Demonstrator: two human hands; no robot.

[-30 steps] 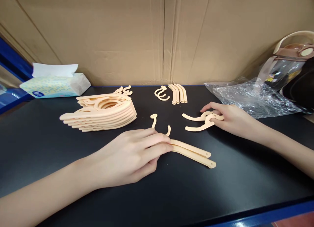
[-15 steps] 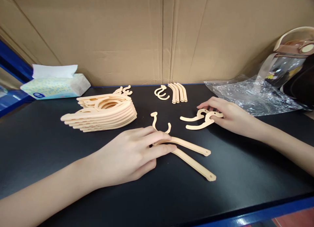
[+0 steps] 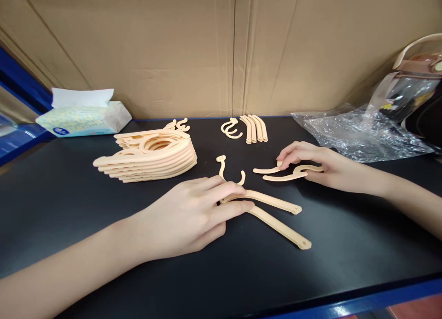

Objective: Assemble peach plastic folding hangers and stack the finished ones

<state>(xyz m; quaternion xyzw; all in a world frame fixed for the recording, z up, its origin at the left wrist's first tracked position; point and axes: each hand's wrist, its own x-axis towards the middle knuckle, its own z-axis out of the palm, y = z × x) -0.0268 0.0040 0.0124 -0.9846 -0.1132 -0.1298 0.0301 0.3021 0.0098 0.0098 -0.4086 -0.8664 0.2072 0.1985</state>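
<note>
My left hand (image 3: 195,213) lies over two long cream hanger arms (image 3: 278,224), its outstretched fingertips resting on their inner ends. Just behind it is a cream hanger hook (image 3: 223,165), partly covered by the fingers. My right hand (image 3: 311,162) is curled about two shorter curved hanger pieces (image 3: 283,177). Its fingertips touch the farther piece, while the nearer one runs over the thumb into the palm; their inner ends are partly hidden.
A stack of folded cream hangers (image 3: 155,155) stands left of centre. Loose hooks (image 3: 229,128) and several hanger arms (image 3: 253,128) lie at the back. A tissue pack (image 3: 84,118), clear plastic bag (image 3: 362,132) and drink bottle (image 3: 409,95) line the table's back, before cardboard (image 3: 172,52).
My right fingers have shifted on the curved pieces, with the index finger now bent down onto the farther one. The left hand keeps its place on the arms; the whole view has shifted slightly.
</note>
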